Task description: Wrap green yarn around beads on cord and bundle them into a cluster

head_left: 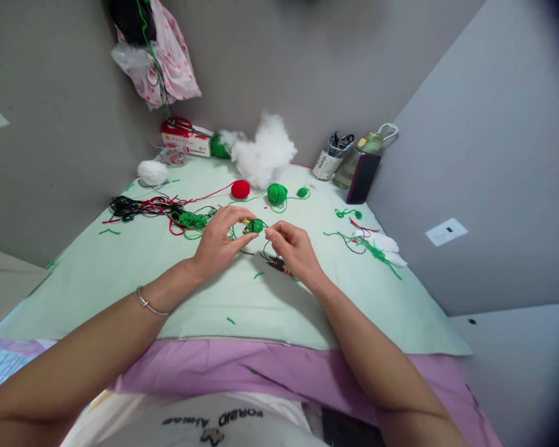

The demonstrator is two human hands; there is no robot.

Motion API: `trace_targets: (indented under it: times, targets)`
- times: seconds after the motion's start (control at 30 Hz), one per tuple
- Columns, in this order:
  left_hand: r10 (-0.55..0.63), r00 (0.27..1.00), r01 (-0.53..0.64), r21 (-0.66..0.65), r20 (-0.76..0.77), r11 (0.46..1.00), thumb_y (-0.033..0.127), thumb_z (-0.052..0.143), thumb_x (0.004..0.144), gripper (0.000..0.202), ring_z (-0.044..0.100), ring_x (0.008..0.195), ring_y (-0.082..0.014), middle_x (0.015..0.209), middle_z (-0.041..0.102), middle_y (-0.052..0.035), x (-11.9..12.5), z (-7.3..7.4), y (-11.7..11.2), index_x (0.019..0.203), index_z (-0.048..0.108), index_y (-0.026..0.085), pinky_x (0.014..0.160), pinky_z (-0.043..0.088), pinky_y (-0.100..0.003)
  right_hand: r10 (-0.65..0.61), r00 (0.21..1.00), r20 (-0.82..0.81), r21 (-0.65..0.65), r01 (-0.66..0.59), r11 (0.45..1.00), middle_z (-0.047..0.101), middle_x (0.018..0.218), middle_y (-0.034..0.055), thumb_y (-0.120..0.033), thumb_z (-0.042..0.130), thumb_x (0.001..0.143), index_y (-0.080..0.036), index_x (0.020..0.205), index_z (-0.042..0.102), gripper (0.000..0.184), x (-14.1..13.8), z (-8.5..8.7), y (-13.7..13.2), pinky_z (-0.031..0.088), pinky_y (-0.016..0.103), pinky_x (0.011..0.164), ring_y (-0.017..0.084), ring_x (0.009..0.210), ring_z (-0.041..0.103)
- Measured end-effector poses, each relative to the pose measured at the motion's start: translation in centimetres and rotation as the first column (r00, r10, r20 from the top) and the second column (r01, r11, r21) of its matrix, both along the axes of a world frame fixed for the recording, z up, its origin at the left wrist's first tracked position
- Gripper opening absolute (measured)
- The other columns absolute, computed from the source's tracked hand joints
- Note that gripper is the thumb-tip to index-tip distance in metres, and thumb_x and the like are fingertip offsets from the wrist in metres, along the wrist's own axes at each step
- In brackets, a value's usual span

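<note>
1. Workpiece: small green yarn piece point(257, 226), held just above the tabletop point(205, 298), mid-span between the hands. Dark band and some red/yellow beside it; detail too small.
2. Left hand point(224, 236): thumb and forefinger closed around the piece.
3. Right hand point(291, 245): fingertips pinched together just beside it. Can't tell if a needle or strand is in there.
4. Done, my read: piece already has a compact, rounded body. Green offcut point(231, 321) on the tabletop suggests some trimming is done.
5. Left, my read: not finished, both hands working on it. Dark strand ends near the fingers look untrimmed. Stitch count: can't tell.
6. Brown piece point(276, 265) lies below the right hand, not in use.
7. Red yarn ball point(240, 189), green yarn ball point(276, 194), white stuffing point(268, 152) sit untouched at the back.
</note>
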State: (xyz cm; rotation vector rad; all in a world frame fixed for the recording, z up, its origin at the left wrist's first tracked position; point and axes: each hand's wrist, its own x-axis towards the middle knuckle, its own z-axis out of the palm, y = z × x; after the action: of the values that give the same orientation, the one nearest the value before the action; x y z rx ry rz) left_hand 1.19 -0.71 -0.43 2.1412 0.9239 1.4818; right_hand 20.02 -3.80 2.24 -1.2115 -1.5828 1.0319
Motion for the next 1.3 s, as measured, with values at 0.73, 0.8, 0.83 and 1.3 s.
trace_targets:
  times: [0.73,0.8,0.83,1.3]
  targets:
    - [-0.108,0.918,0.282,-0.439,0.381,0.853,0.027,0.079,0.076,0.032,0.066,0.091,-0.0166,0.1,0.066,-0.0034,0.6,0.5,-0.3,0.102,0.061,0.02,0.083,0.056,-0.032,-0.017,0.997,-0.072,0.003,0.017,1.0,0.041,0.061,-0.0038,-0.041,0.063,0.087,-0.018,0.081,0.069,0.025,-0.1,0.9,-0.8,0.027,0.026,0.053,0.01,0.056,0.032]
    - [-0.13,0.934,0.266,-0.401,0.334,0.876,0.026,0.077,0.078,0.031,0.066,0.097,-0.018,0.105,0.066,-0.0039,0.6,0.4,-0.5,0.104,0.062,0.021,0.093,0.056,-0.037,-0.056,0.987,-0.151,0.019,0.06,0.998,0.04,0.058,-0.0044,-0.039,0.064,0.086,-0.018,0.08,0.07,0.022,0.3,1.1,-0.5,0.026,0.026,0.052,0.01,0.055,0.032]
    - [-0.146,0.937,0.267,-0.383,0.317,0.884,0.026,0.076,0.079,0.03,0.067,0.1,-0.0185,0.108,0.066,-0.0042,0.6,0.4,-0.6,0.106,0.062,0.021,0.096,0.055,-0.038,-0.07,0.978,-0.194,0.012,0.074,0.997,0.038,0.056,-0.005,-0.038,0.064,0.085,-0.018,0.08,0.07,0.021,0.6,1.2,-0.4,0.025,0.026,0.051,0.01,0.053,0.03]
    - [-0.132,0.881,0.342,-0.418,0.455,0.841,0.027,0.079,0.075,0.03,0.065,0.094,-0.0173,0.103,0.065,-0.0048,0.6,0.2,-0.3,0.101,0.065,0.02,0.082,0.057,-0.031,0.193,0.981,-0.008,-0.147,-0.192,0.97,0.042,0.059,-0.0061,-0.043,0.059,0.089,-0.018,0.089,0.068,0.027,0.2,1.7,-1.3,0.027,0.024,0.05,0.008,0.052,0.032]
